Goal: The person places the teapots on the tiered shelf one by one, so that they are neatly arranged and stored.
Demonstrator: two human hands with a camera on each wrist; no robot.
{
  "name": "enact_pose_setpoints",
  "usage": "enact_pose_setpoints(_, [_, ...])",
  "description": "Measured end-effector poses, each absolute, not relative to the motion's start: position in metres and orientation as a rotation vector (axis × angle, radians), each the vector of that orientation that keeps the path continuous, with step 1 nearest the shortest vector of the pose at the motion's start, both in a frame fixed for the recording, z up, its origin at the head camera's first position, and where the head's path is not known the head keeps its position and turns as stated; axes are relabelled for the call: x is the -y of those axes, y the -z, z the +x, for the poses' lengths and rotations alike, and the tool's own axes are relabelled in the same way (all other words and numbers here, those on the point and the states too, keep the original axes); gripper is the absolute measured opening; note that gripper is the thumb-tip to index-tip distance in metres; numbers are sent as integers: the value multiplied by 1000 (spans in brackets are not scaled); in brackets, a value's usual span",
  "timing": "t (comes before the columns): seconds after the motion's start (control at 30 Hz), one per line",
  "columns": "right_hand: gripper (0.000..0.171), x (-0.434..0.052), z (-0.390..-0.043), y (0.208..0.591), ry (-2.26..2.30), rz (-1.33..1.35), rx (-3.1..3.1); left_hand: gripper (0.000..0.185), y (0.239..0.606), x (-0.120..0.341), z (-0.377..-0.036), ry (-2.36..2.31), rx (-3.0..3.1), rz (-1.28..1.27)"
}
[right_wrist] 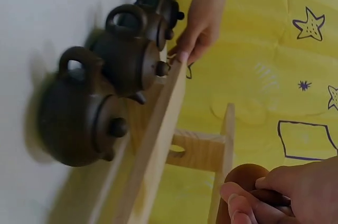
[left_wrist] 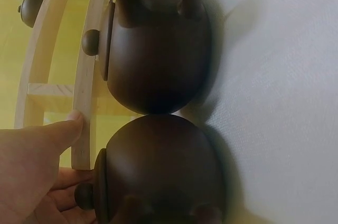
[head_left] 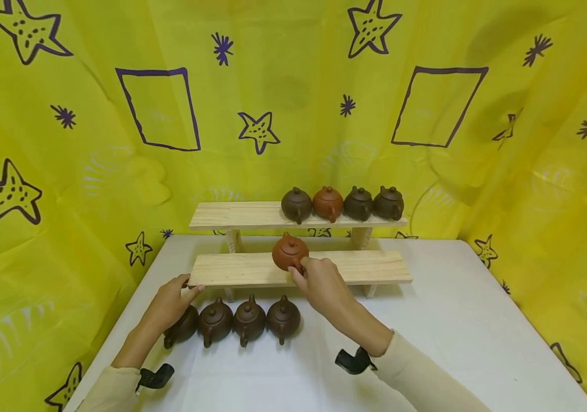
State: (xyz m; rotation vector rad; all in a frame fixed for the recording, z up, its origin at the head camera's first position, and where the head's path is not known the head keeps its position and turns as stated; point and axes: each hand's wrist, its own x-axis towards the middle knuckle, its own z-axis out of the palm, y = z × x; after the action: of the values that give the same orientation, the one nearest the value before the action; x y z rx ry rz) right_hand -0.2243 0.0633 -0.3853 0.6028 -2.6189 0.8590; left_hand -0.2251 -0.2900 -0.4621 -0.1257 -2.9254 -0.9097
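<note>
- My right hand (head_left: 324, 283) has its fingers curled round the handle side of the reddish teapot (head_left: 290, 252), which sits upright on the lower shelf (head_left: 375, 266), a little left of the board's middle.
- The pot's handle faces me, into my fingers; its spout is hidden behind the body, so I take its long axis to run front to back, away from me. The lid knob points up.
- In the right wrist view I see my fingers (right_wrist: 248, 203) wrapped on the pot's handle, with the brown-red body just behind them.
- My left hand (head_left: 169, 302) rests at the left end of the lower shelf, thumb pressed flat on the board's edge (left_wrist: 82, 129), fingers loosely extended, gripping nothing.
- Just under that hand stands a row of four dark teapots (head_left: 249, 320) on the white table (head_left: 453, 332), bodies touching side by side, spouts pointing towards me.
- The upper shelf (head_left: 231, 214) carries four more pots (head_left: 342, 203) bunched at its right end, three dark and one reddish.
- Both shelves are pale unpainted wood on short legs, the upper one set behind the lower.
- Yellow cloth (head_left: 92, 143) with purple stars and rectangles hangs behind and on both sides.
</note>
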Motion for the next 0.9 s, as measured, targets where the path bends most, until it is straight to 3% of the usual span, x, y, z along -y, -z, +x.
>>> enact_pose_setpoints(0.47, [42, -12, -283, 346, -826, 562, 2615, 60, 463, 290, -224, 928, 2917, -119])
enact_pose_setpoints(0.9, [43, 18, -323, 337, -759, 446, 2734, 60, 464, 290, -227, 934, 2912, -122])
